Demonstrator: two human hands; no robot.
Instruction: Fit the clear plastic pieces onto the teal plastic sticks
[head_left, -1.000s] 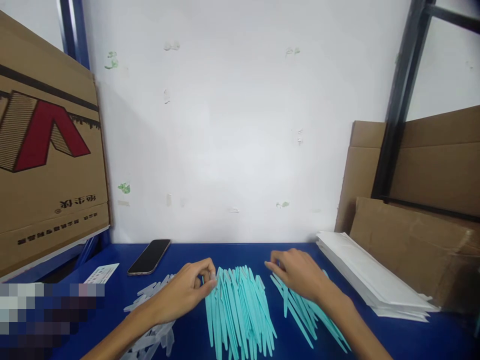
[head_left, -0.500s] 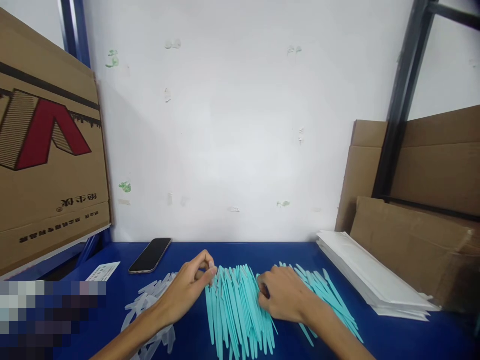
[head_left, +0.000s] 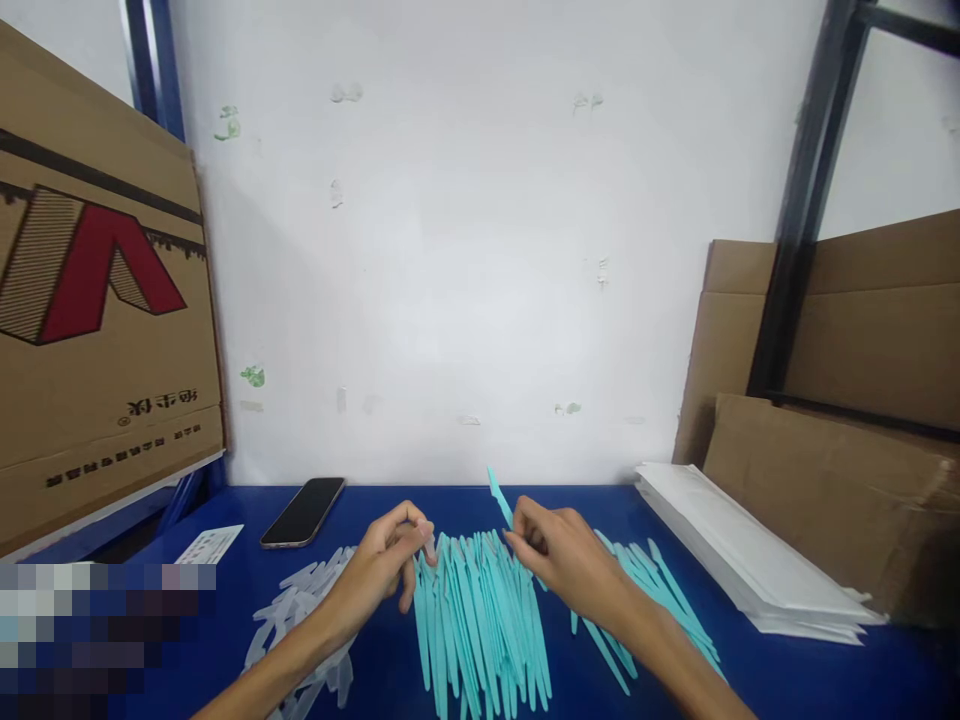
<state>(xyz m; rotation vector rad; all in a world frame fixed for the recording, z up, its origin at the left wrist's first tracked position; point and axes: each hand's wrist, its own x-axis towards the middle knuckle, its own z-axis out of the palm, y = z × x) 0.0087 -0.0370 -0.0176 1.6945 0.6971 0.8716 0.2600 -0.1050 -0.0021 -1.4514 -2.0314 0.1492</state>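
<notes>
A dense row of turquoise plastic sticks (head_left: 476,620) lies on the blue table (head_left: 787,670), with a looser spread of the same sticks (head_left: 645,600) to its right. My right hand (head_left: 559,555) pinches one turquoise stick (head_left: 499,498), whose tip points up and away. My left hand (head_left: 379,570) hovers at the left edge of the dense row, fingers curled toward the thumb with nothing visible in them. A heap of clear plastic sticks (head_left: 300,610) lies under my left forearm.
A black phone (head_left: 302,512) and a small printed card (head_left: 208,545) lie at the back left. A large cardboard box (head_left: 97,300) leans at the left. A stack of white paper sleeves (head_left: 742,565) and folded cartons (head_left: 832,480) occupy the right.
My right hand moved from the right spread to the dense row, then lifted one turquoise stick clear. My left hand stayed by the row's left edge.
</notes>
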